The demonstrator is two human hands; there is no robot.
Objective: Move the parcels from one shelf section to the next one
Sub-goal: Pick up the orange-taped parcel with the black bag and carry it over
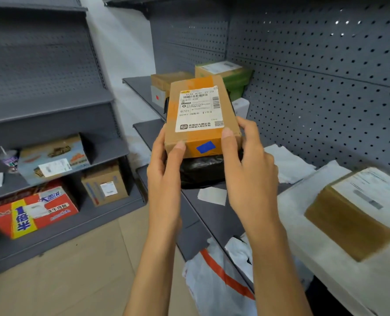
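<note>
Left hand [164,169] and right hand [248,165] both gripping cardboard parcel [201,117] at near end, thumbs on top, fingers curled under. Held in air above black bag [201,169] on grey shelf [212,215].

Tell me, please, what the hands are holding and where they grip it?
Both hands, left and right, grip the labelled cardboard parcel at its near end corners.

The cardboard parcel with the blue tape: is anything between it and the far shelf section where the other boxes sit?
Nothing visible blocks it. Both the left hand and right hand grip the cardboard parcel in the air above a black bag. Ahead stand a brown box and a green box; bare shelf lies before them.
</note>
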